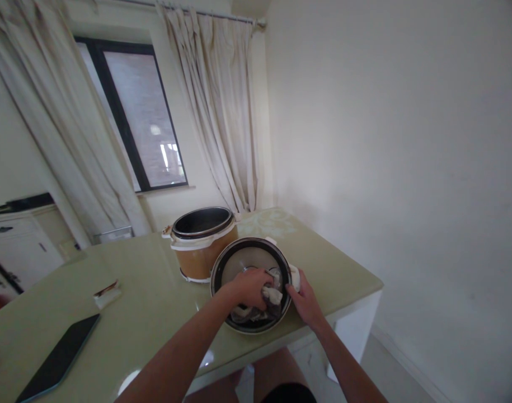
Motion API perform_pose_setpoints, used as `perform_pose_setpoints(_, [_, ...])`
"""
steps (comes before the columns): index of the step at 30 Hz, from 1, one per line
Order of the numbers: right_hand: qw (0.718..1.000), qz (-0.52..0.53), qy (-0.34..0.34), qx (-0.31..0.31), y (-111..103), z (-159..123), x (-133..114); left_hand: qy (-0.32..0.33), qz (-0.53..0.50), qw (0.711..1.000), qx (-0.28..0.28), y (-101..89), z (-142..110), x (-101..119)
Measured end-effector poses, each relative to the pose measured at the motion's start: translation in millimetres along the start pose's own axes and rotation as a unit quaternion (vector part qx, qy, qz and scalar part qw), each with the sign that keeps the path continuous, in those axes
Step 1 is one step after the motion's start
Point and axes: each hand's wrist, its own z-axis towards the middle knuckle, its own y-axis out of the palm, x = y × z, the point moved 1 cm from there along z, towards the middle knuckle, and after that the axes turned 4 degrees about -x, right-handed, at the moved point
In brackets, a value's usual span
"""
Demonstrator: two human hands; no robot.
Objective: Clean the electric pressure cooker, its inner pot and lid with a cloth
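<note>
A round pressure cooker lid (233, 263) is tipped at the table's near edge, its inner side turned up toward me. Inside it, my left hand (252, 286) presses a crumpled grey and white cloth (273, 296), fingers curled over the fabric. At the lid's right side, my right hand (305, 298) grips the white handle (295, 277). Just behind and to the left stands the brown and white pressure cooker body (197, 254), uncovered, with a dark pot inside.
On the glossy green table (155, 296), a dark tablet (60, 358) lies at the left. Behind it is a small white and brown packet (107, 294). A white wall (398, 168) rises at the right, and curtains (220, 101) flank the window (142, 112).
</note>
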Motion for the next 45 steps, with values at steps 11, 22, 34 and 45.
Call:
perform_pose_setpoints(11, [1.0,0.009,-0.008,0.002,0.4,0.8,0.1,0.036,-0.138,0.979,0.147,35.0,-1.0,-13.5])
perform_pose_setpoints(22, [1.0,-0.004,0.0,0.004,0.2,0.0,0.1,0.064,-0.082,0.983,0.152,34.6,-3.4,-3.4])
perform_pose_setpoints(34, [1.0,-0.012,0.0,-0.007,0.2,-1.9,-7.0,0.02,-0.01,1.0,0.006,-3.3,11.6,12.9])
perform_pose_setpoints(45, [1.0,-0.008,0.017,0.0,3.6,-3.5,-4.7,-0.001,-0.023,1.0,0.01,1.0,-3.9,-8.1])
